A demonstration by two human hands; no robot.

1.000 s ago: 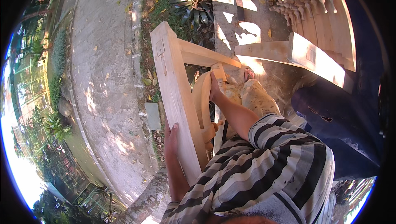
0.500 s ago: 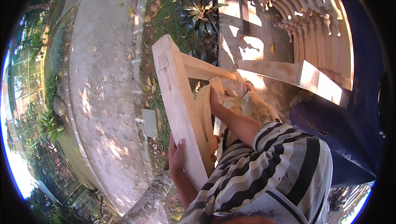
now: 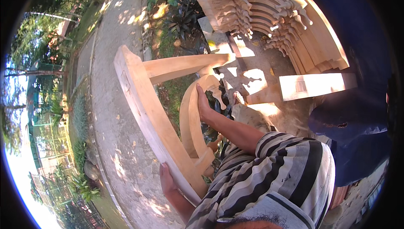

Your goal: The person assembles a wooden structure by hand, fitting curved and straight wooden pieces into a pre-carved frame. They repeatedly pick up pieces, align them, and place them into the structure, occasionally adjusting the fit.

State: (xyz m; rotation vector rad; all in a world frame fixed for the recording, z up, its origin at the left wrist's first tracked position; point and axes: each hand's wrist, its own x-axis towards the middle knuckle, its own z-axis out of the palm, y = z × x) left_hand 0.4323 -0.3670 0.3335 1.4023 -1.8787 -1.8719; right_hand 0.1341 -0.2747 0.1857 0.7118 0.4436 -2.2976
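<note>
Both my hands carry a pale, unpainted wooden furniture frame [image 3: 151, 107], which looks like a chair side. It has a long thick beam, a leg-like piece [image 3: 185, 66] jutting from its far end, and a curved arm piece [image 3: 188, 119] inside. My left hand [image 3: 167, 179] grips the outer edge of the beam near my body; its fingers are partly hidden. Around the curved piece closes my right hand [image 3: 203, 103]. A small turned knob piece [image 3: 218, 96] shows beyond that hand, near the frame's inner side.
At the far right stand several similar curved wooden frames [image 3: 311, 45] with turned spindles, packed in a row. A separate wooden piece [image 3: 311, 86] lies to my right beside dark blue cloth [image 3: 357, 119]. A paved path [image 3: 113, 132] runs on the left, with plants [image 3: 181, 22] along its edge.
The frame has swung to the left and tilted, its far end now over the path. Both hands keep their hold. The view has turned, bringing more of the stacked frames in.
</note>
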